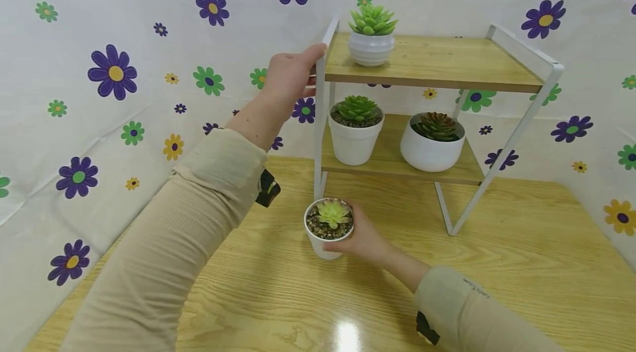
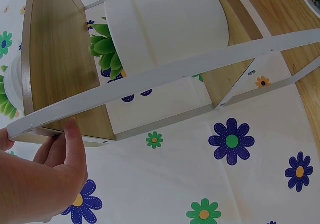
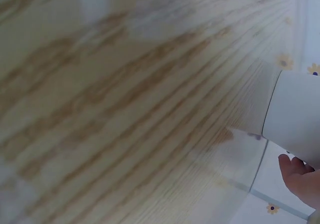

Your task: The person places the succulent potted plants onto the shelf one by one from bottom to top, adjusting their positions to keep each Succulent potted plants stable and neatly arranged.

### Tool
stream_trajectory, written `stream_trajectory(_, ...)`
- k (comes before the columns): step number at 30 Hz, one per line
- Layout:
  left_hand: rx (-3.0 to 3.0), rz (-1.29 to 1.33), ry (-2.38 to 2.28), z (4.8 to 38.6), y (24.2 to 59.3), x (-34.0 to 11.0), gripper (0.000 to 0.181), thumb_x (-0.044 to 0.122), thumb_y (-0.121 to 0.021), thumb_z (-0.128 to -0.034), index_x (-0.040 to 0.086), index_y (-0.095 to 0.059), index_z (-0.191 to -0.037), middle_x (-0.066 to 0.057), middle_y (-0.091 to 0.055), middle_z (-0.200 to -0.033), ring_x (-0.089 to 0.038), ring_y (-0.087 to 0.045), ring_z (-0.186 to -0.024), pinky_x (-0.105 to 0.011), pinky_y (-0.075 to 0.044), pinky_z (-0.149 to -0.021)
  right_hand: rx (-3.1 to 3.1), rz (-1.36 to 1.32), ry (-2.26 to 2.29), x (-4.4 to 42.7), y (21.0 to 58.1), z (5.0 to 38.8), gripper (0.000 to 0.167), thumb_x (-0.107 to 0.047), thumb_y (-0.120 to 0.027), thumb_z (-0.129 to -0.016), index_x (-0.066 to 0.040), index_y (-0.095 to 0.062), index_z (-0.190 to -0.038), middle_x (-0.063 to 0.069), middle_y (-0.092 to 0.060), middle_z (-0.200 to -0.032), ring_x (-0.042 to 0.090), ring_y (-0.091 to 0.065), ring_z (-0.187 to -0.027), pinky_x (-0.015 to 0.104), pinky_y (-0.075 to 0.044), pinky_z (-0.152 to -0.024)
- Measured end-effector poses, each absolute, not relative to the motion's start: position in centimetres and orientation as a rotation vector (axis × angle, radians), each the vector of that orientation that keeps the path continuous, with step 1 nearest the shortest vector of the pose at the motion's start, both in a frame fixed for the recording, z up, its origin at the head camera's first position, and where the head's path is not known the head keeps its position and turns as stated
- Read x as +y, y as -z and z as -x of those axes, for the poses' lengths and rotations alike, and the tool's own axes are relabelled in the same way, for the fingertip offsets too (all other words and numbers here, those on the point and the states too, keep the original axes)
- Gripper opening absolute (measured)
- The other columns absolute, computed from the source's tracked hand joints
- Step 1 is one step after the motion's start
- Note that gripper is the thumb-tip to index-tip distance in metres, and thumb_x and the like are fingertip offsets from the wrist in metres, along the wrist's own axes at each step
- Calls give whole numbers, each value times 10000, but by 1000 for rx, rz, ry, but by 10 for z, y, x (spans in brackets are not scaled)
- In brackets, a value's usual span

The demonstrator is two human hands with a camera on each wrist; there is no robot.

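My left hand (image 1: 293,73) grips the upper left corner of a two-tier shelf, thumb and fingers about its white metal frame (image 1: 319,131); the left wrist view shows the fingers (image 2: 75,146) at that bar. Low in front of the shelf's left leg, my right hand (image 1: 365,239) holds a white pot (image 1: 324,247) with a pale green succulent (image 1: 334,213) set in gravel. The pot (image 3: 295,116) looks upright and at or very near the tabletop; whether it touches is unclear. Part of the right hand is cut off in the right wrist view.
A ribbed white pot (image 1: 371,49) with a bright green succulent stands on the top board (image 1: 447,59). On the lower board (image 1: 397,174) are a tall white pot (image 1: 354,142) and a round white bowl pot (image 1: 431,149). Flower-printed cloth (image 1: 149,65) hangs behind the wooden table (image 1: 258,291).
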State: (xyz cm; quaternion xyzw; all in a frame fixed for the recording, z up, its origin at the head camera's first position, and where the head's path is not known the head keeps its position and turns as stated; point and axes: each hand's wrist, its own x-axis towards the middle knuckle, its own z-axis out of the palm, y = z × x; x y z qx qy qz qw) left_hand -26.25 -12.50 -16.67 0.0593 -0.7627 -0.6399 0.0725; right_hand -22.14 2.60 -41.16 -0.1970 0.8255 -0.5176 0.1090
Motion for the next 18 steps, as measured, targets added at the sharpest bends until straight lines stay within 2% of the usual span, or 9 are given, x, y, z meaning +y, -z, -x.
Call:
stream_trajectory(7,-2291,-184,1927,264,167,-125,446,410,-519,-936,80,-593,-1227,-41,-588,-1235,-152,-564,-1071,-252,-498,-949,2476,571,1523,26,411,220,970,-168,-847,-661,51,-260,-1401,226,-441,-1355,366,-462,-1247,503,-394,-1052)
stream_trajectory(18,-2295,-192,1923,265,166,-125,451,414,-521,-933,83,-589,-1231,-37,-585,-1240,-152,-565,-1079,-251,-500,-947,2500,569,1506,44,404,218,949,-172,-852,-645,36,-297,-1387,225,-458,-1344,371,-468,-1240,512,-389,-1053)
